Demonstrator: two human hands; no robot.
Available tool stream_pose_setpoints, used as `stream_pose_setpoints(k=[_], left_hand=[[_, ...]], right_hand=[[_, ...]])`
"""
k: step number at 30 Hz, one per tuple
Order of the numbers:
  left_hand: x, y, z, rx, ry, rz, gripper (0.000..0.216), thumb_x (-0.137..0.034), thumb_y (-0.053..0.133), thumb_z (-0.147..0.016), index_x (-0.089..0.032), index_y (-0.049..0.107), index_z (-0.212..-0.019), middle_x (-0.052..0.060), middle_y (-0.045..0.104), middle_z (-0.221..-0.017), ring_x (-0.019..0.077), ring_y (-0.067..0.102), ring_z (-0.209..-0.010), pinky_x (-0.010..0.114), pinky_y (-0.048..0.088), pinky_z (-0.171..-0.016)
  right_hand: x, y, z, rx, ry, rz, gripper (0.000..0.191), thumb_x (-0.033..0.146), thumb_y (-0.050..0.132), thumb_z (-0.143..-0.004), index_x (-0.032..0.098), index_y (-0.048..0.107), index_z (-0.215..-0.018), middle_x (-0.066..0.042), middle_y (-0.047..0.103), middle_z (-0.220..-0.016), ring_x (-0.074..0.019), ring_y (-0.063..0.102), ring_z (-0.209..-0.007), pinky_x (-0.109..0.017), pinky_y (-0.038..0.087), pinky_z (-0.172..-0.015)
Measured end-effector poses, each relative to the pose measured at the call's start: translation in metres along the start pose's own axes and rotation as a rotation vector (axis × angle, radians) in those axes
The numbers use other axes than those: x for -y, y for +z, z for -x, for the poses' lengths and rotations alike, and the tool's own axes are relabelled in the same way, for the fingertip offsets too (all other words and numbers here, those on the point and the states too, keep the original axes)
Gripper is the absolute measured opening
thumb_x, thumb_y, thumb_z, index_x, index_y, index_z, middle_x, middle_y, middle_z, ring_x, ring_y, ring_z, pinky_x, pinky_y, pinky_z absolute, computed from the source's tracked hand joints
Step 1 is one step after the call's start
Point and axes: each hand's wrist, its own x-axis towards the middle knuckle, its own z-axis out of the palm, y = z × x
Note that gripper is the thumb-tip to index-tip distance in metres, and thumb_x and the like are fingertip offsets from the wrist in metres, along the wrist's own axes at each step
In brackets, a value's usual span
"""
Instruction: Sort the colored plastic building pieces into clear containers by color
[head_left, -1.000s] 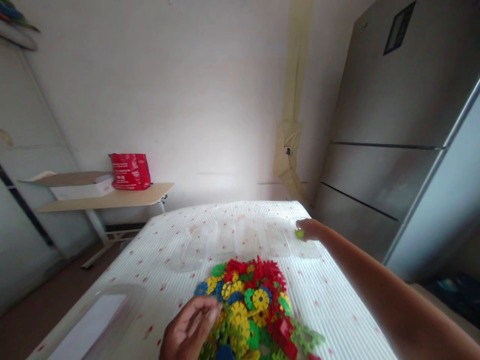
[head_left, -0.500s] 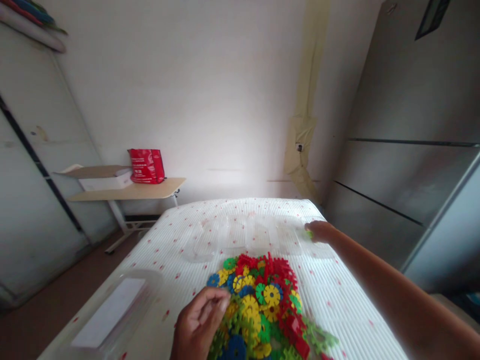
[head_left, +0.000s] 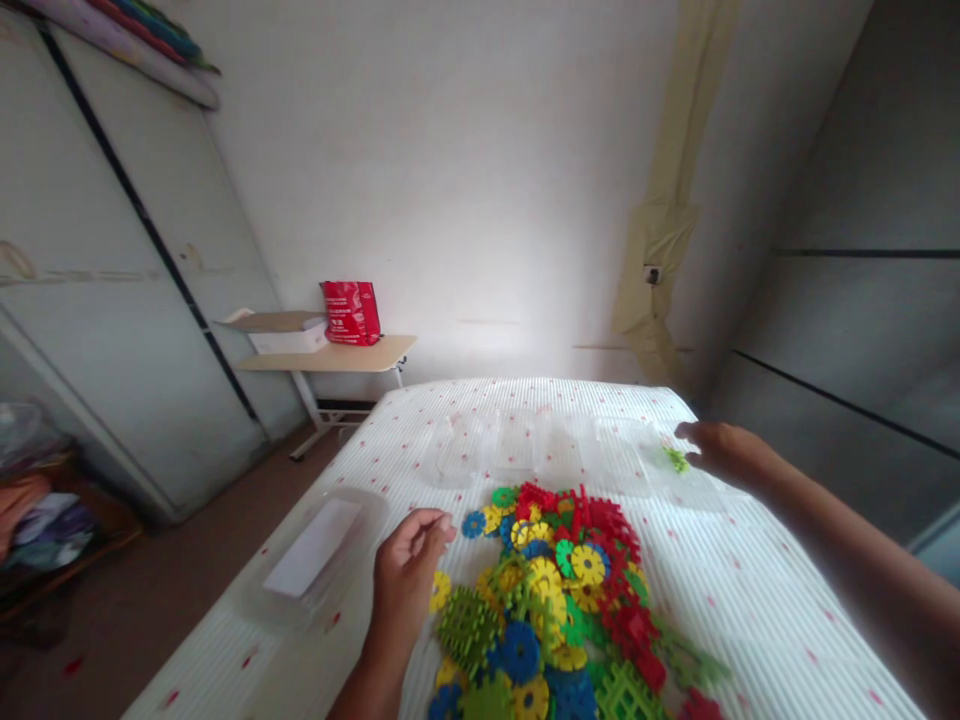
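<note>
Right hand [head_left: 716,448]: thumb and forefinger parted, with a small green piece [head_left: 676,459] just at their tips; whether they touch it cannot be told. The piece lies at the right end of a clear tray [head_left: 551,455], whose faint walls make the exact compartment uncertain. Left hand [head_left: 411,552]: fingers curled towards the thumb; whether anything is held between them cannot be told. Near these fingertips is a blue disc [head_left: 474,524], and by the wrist a yellow disc [head_left: 439,592], both at the border of a pile [head_left: 544,580] of red, yellow, green and blue pieces. The pile lies on the near side of the tray. To its left, a clear box [head_left: 369,508] contains a white sheet [head_left: 313,548]. All rest on a ribbed white cloth [head_left: 739,560] with red marks. Background: a side table [head_left: 379,353] bearing a red bag [head_left: 351,313] and a white carton [head_left: 289,342]; at right, a grey fridge [head_left: 862,330].
</note>
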Motion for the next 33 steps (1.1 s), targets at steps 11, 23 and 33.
stream_pose_setpoints(k=[11, 23, 33], left_hand=[[0.005, 0.005, -0.001, 0.052, 0.034, -0.075, 0.024, -0.039, 0.058, -0.071, -0.016, 0.061, -0.071, 0.0, 0.062, -0.059, 0.0141, 0.059, -0.059, 0.021, 0.045, -0.055], [0.024, -0.001, -0.012, 0.037, 0.099, -0.222, 0.02, -0.033, 0.052, -0.072, -0.016, 0.061, -0.07, 0.0, 0.061, -0.059, 0.0145, 0.058, -0.059, 0.022, 0.044, -0.057], [0.036, -0.006, -0.017, 0.003, 0.14, -0.327, 0.021, -0.034, 0.051, -0.074, -0.016, 0.063, -0.071, 0.001, 0.064, -0.062, 0.0163, 0.06, -0.064, 0.022, 0.045, -0.06]], right_hand=[[0.086, 0.001, 0.088, -0.036, -0.132, -0.392, 0.028, 0.02, 0.046, -0.079, 0.025, 0.065, -0.099, -0.005, 0.071, -0.096, -0.0199, 0.066, -0.082, -0.03, 0.05, -0.074], [0.155, -0.04, 0.074, -0.03, -0.288, -0.507, 0.024, 0.024, 0.043, -0.083, 0.026, 0.065, -0.091, -0.004, 0.069, -0.083, -0.0168, 0.063, -0.071, -0.026, 0.045, -0.062], [0.146, -0.03, 0.055, 0.005, -0.123, -0.366, 0.026, 0.022, 0.037, -0.087, 0.024, 0.063, -0.089, -0.005, 0.07, -0.086, -0.0183, 0.065, -0.074, -0.026, 0.042, -0.06]])
